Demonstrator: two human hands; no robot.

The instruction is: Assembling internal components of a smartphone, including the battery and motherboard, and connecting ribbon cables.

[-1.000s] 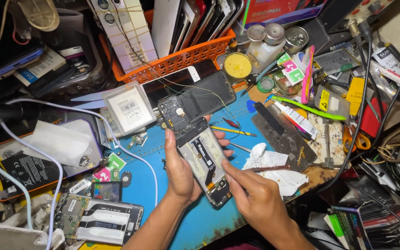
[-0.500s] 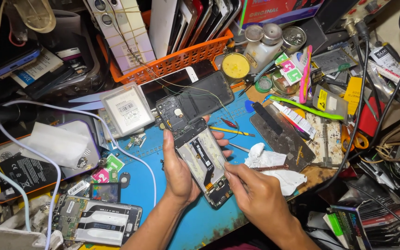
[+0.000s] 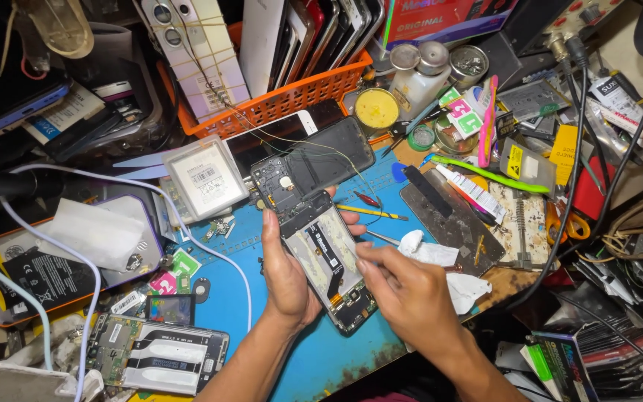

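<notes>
I see my left hand (image 3: 286,277) wrapped around an opened phone (image 3: 327,260) — back cover off, circuit board and flex cable exposed — thumb along its left edge. My right hand (image 3: 405,292) pinches at the phone's right side, fingertips touching the frame. Just right of that hand lies a white tissue (image 3: 432,253); beyond the left hand's fingertips, a dark phone shell (image 3: 314,165). Under both hands, a blue mat (image 3: 225,298).

Your left hand (image 3: 286,277) holds the opened phone (image 3: 327,268) over the mat (image 3: 240,313) on the tabletop (image 3: 511,279), your right hand (image 3: 403,286) at its right edge. Behind it lies the basket (image 3: 292,100); another opened phone (image 3: 158,362) lies front left.
</notes>
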